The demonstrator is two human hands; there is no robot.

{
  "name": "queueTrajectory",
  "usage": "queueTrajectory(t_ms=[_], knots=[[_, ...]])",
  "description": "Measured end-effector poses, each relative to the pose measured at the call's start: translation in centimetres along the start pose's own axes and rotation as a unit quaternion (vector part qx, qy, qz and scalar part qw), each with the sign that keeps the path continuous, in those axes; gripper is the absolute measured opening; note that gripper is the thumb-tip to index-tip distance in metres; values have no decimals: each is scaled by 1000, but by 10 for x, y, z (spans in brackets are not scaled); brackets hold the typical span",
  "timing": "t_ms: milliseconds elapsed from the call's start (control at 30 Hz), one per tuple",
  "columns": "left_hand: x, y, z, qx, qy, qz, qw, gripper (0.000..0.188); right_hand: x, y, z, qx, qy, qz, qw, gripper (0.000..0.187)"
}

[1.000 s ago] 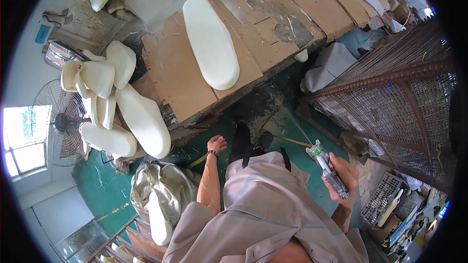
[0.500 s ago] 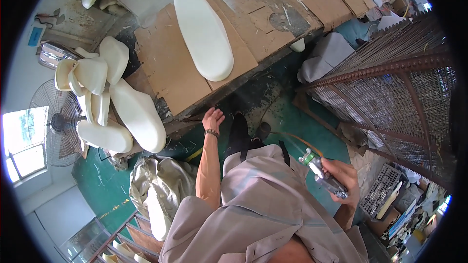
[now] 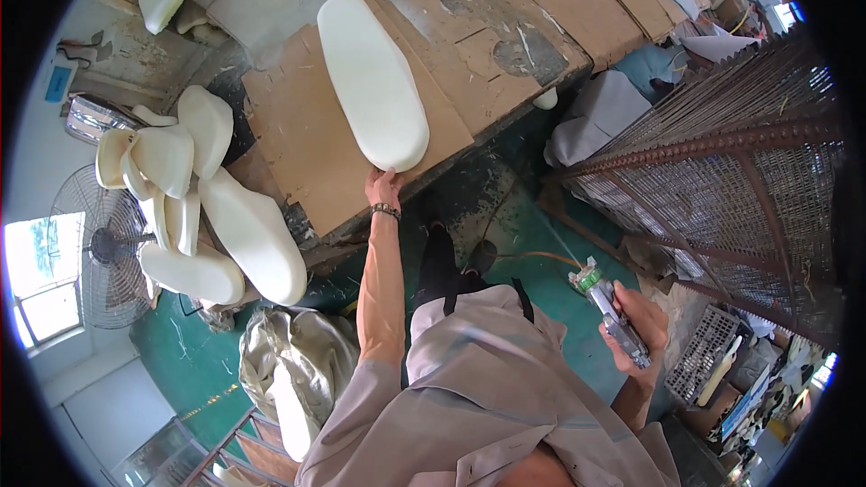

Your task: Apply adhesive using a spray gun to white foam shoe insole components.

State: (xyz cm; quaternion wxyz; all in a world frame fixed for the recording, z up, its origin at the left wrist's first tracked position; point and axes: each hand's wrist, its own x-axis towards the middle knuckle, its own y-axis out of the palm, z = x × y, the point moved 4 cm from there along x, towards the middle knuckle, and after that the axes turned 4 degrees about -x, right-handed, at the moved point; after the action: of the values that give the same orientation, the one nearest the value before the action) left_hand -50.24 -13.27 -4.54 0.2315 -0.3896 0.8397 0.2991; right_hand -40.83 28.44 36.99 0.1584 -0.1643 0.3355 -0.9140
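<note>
A long white foam pad (image 3: pixel 372 81) with rounded ends lies on brown cardboard (image 3: pixel 311 198) on top of the workbench. At the pad's near end, my left hand (image 3: pixel 385 187) has its fingers closed on the edge; part of the fingertips is hidden against the foam. My right hand (image 3: pixel 639 328) is wrapped round a metal spray gun (image 3: pixel 611 307) with a green part near its front. That gun is held off to the right, over the floor, and a faint mist leaves its nozzle. An orange hose (image 3: pixel 541 256) runs near it.
More white foam pieces (image 3: pixel 251 234) are piled at the left beside a wire-guarded fan (image 3: pixel 104 243). A large rusty-framed woven rack (image 3: pixel 722 207) stands on the right. Below it is a plastic crate (image 3: pixel 705 356). A grey sack (image 3: pixel 311 352) sits on the green floor at the left.
My left hand has moved forward from beside the bench onto the pad's near end. The spray gun has shifted slightly right, and its mist now points away from the bench more.
</note>
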Motion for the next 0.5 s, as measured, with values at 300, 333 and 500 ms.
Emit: queueTrajectory(t_ms=[300, 333, 500], knots=[[20, 6, 12, -209, -42, 113, 970, 41, 28, 2, 11, -13, -15, -35, 999, 48], [20, 3, 12, -224, -35, 117, 967, 37, 32, 3, 13, -15, -21, -19, 999, 47], [19, 6, -6, -237, 3, 142, 961, 41, 30, 5, 14, 8, 2, -1, 1000, 48]])
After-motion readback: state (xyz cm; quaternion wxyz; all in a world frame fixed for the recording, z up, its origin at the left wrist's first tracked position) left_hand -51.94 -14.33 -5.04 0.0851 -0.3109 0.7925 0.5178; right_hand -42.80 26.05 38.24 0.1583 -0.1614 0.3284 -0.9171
